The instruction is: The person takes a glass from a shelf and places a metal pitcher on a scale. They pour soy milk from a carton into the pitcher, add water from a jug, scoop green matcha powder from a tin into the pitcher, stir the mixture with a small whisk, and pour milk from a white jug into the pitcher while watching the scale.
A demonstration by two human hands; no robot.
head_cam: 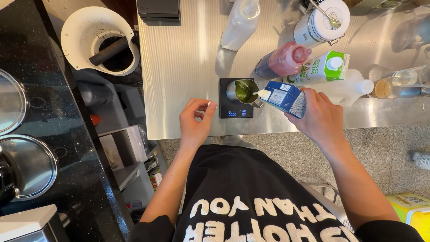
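Bare steel counter (179, 67) left of scale (236, 110); bottles (286, 60) crowd right.

At your twelve o'clock a clear squeeze bottle (240, 23) stands on the steel counter (179, 67). Toward one o'clock you have a pink squeeze bottle (284, 60), a green and white carton (323, 68) lying just beside it, and a white clamp-lid canister (321, 21) behind. At ten o'clock a white knock bin (101, 40) sits beside the black countertop (58, 116).
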